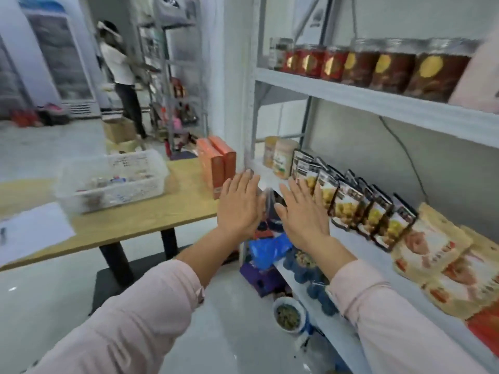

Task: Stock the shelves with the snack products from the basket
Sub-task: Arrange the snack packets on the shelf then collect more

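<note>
Much here is blurry, hidden or cut off.
A shiny thing sits between the left hand and the right hand, but the hands cover most of it and I cannot tell what it is. The things inside the basket are a blur. The labels on the jars on the top shelf cannot be read, and the words on the black bags are too small. A pink thing and a red pack are cut off by the right edge. A white paper on the table runs off the left edge. The arms hide part of the blue bag lower down.
</note>
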